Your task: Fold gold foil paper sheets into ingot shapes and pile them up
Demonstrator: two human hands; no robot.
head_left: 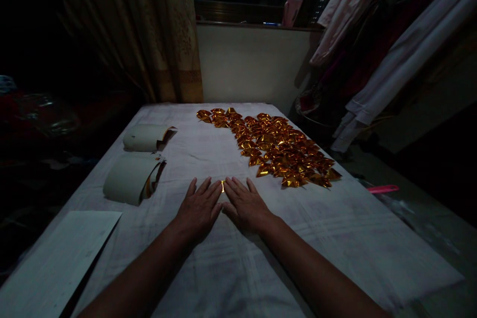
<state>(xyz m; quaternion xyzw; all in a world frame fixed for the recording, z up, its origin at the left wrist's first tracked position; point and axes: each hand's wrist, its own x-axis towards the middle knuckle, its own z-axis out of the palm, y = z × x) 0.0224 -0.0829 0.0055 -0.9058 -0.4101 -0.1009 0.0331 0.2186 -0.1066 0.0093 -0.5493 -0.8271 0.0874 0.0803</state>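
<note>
My left hand [199, 206] lies flat on the table, fingers stretched forward. Beside it my right hand [246, 203] also lies flat, its fingertips angled toward the left hand. Between the fingertips of both hands shows a small piece of shiny gold foil paper [223, 187]; most of it is hidden under the fingers. Beyond my right hand spreads a large heap of folded gold foil pieces [266, 139], pointed at their ends. To the left of my left hand are two curled stacks of sheets, a nearer one [124, 179] and a farther one [143, 137], pale outside with gold showing inside.
A white tablecloth [328, 238] covers the table. A flat pale board or sheet [63, 253] lies at the near left. Clothes [402, 59] hang at the right, and a curtain [160, 35] at the back left. A pink cup [291, 12] stands on the windowsill.
</note>
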